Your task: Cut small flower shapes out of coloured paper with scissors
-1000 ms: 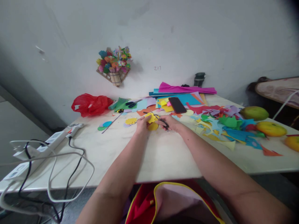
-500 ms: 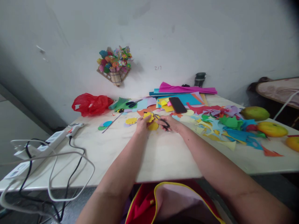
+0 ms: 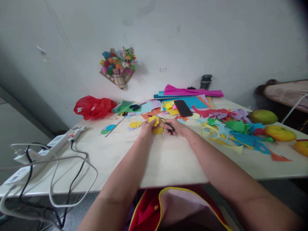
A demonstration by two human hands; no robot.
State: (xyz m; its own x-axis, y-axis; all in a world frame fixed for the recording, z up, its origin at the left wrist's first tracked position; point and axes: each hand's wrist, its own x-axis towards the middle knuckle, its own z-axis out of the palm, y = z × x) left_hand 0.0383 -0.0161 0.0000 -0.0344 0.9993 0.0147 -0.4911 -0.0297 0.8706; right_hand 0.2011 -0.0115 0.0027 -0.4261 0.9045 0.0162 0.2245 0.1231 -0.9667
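Note:
My left hand [image 3: 146, 127] pinches a yellow scalloped paper piece [image 3: 155, 124] over the middle of the white table [image 3: 168, 160]. My right hand [image 3: 177, 127] is closed round black-handled scissors [image 3: 166, 124], whose blades point up and left into the yellow paper. A second yellow flower cutout [image 3: 135, 124] lies just left of my left hand. Both forearms reach in from the near edge.
Coloured paper scraps [image 3: 231, 128] and sheets [image 3: 190, 93] cover the right and back of the table, with a black phone [image 3: 183, 108], another pair of scissors [image 3: 135, 106], a red plastic bag [image 3: 93, 107], mangoes [image 3: 279, 132] at right, and a power strip [image 3: 43, 154] with cables at left.
The scissors' blades have shifted slightly against the yellow paper and my left hand has turned the piece a little. Everything else is as it was.

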